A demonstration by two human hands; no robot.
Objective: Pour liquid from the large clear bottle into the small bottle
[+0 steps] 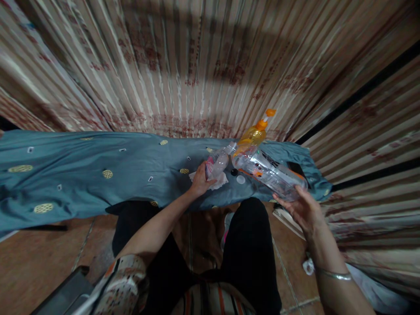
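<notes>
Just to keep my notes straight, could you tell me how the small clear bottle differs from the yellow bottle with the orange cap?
The small clear bottle is colourless with a pink label, held by the left hand; the yellow bottle is tinted, orange-capped and unheld. Both look plastic.

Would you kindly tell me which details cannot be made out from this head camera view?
Head view:
- Label on the small clear bottle: partly covered by the left hand.
- Print on the large clear plastic bottle: too blurred to read.
- Dark flat item: partly hidden by that bottle.
- Grey object: cut off by the bottom edge.
</notes>
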